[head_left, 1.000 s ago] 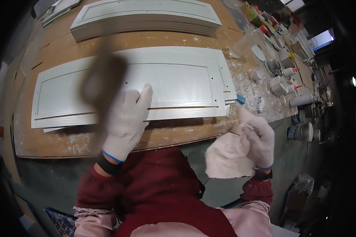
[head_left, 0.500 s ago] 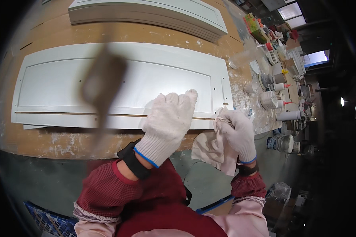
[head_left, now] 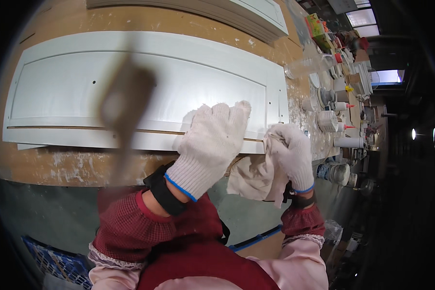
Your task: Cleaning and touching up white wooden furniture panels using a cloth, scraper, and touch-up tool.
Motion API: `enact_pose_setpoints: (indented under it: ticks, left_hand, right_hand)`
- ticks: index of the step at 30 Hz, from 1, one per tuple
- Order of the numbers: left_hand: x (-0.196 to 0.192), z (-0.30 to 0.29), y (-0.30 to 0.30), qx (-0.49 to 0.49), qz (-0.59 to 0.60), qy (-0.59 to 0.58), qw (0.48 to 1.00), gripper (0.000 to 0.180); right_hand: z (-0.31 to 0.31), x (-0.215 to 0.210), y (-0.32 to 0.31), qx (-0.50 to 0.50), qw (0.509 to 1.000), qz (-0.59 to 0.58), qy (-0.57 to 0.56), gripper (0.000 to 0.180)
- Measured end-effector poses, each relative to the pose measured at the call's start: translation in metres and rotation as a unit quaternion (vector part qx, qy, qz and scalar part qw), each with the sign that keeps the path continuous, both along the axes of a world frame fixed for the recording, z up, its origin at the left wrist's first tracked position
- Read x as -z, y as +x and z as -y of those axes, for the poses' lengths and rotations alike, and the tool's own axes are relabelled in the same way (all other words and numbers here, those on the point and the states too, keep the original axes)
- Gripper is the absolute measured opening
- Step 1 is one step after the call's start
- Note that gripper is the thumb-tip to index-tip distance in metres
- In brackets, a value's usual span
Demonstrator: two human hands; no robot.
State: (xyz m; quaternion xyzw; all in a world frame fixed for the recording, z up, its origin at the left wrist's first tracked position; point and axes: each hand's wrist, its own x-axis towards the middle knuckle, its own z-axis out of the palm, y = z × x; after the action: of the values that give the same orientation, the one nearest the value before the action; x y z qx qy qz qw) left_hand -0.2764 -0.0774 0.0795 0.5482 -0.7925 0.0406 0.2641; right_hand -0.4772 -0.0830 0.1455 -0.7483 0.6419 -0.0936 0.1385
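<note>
A long white panel (head_left: 179,87) with a recessed centre and small dark holes lies on the workbench before me. A narrow brown groove runs along its near edge. My left hand (head_left: 215,135), in a white knit glove, rests on the panel's near right part with its fingers stretched out and nothing visible in it. At the near right corner my right hand (head_left: 295,152), gloved alike, is closed on a crumpled off-white cloth (head_left: 253,179). The cloth hangs over the bench's front edge; its fingers partly hide the panel's corner.
Behind the panel, a stack of similar panels (head_left: 198,19) sits on the paint-spotted bench (head_left: 77,166). Bottles, tubs (head_left: 327,122) and cans crowd the right side. A blurred dark object (head_left: 128,96) hangs close to the camera, covering part of the panel.
The view has shifted, so the panel sits slightly higher. My right hand has turned a little, still gripping the cloth at the corner. My left hand stays on the panel.
</note>
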Motion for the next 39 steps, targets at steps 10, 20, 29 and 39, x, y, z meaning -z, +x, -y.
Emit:
enact_pose_setpoints:
  ticks: [10, 20, 29, 39]
  left_hand:
    - [-0.017, 0.003, 0.005, 0.045, -0.004, 0.01, 0.999, 0.045]
    - [-0.016, 0.007, 0.002, 0.045, -0.027, 0.121, 0.991, 0.038]
    - [-0.014, 0.007, 0.004, 0.033, 0.018, 0.057, 0.998, 0.037]
    - [-0.015, 0.008, 0.004, 0.036, 0.001, 0.016, 0.999, 0.043]
  right_hand:
    - [0.001, 0.001, 0.0, -0.001, 0.999, 0.006, -0.049, 0.021]
    - [-0.027, -0.015, 0.008, 0.051, 0.996, 0.074, 0.026, 0.015]
    - [-0.002, -0.008, 0.021, -0.021, 1.0, 0.0, -0.01, 0.016]
    - [-0.001, -0.008, 0.019, 0.017, 0.999, 0.032, 0.024, 0.021]
